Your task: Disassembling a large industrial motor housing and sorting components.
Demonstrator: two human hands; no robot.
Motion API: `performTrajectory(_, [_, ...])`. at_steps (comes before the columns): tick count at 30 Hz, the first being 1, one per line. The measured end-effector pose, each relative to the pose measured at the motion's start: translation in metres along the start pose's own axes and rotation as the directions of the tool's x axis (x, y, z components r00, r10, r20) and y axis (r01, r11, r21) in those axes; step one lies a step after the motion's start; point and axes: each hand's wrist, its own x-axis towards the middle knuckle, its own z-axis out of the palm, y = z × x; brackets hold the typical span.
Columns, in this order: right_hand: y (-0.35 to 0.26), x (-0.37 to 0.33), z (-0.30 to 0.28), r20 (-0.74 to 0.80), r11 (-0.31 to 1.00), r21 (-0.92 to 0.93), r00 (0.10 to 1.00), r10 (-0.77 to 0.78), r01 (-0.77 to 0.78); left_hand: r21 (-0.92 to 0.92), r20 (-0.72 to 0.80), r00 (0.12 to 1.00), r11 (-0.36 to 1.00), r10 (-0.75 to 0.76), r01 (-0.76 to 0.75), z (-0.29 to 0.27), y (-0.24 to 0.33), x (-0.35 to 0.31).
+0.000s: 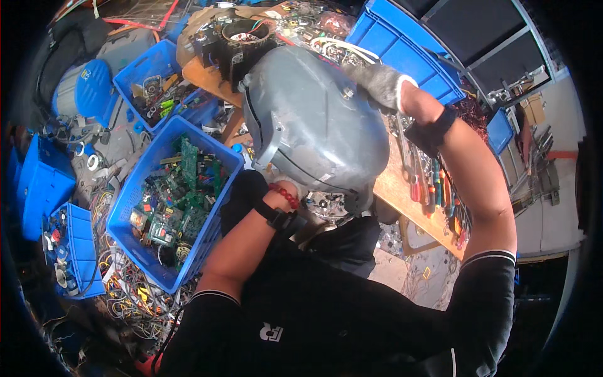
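Note:
A large grey rounded casing (320,113), scuffed and glossy, stands tilted in front of me at the bench's near edge. My right hand (377,87), in a grey glove with a white cuff, is bent over its far right edge, fingers against the shell. Below its near left edge is my left hand (290,187), mostly covered by the casing; its fingers are hidden. Under the casing's lower rim, small metal and electronic parts (326,204) show. A dark round part with a coil and wires (246,34) sits just behind the casing.
A blue crate (235,160) of green circuit boards (188,182) stands at my left. Screwdrivers and pliers (433,188) line the right side of the wooden bench (402,185). Another blue crate (402,47) is at the far right. Tangled cables (135,292) cover the left floor.

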Motion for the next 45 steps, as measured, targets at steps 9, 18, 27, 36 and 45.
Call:
performTrajectory(9, [0.010,0.000,0.005,-0.028,0.911,0.368,0.982,-0.189,0.186,-0.100,0.041,0.998,0.993,-0.053,0.057,0.015,0.004,0.007])
performTrajectory(18, [0.022,0.010,0.015,-0.129,0.826,-0.257,0.829,-0.544,0.502,-0.181,0.077,0.992,0.977,-0.104,0.117,0.031,0.012,0.017])
performTrajectory(27, [0.073,0.008,-0.035,-0.067,0.951,-0.240,0.974,-0.216,0.194,-0.232,0.136,0.976,0.952,-0.171,0.199,0.042,0.018,0.018])
performTrajectory(36, [0.100,-0.046,-0.005,-0.342,0.836,-0.443,0.801,-0.491,0.323,-0.263,0.179,0.955,0.924,-0.235,0.276,0.044,0.024,0.006])
performTrajectory(45, [0.072,-0.157,0.129,-0.649,0.797,-0.434,0.468,-0.600,0.420,-0.205,0.234,0.921,0.910,-0.312,0.360,0.069,0.019,-0.014])
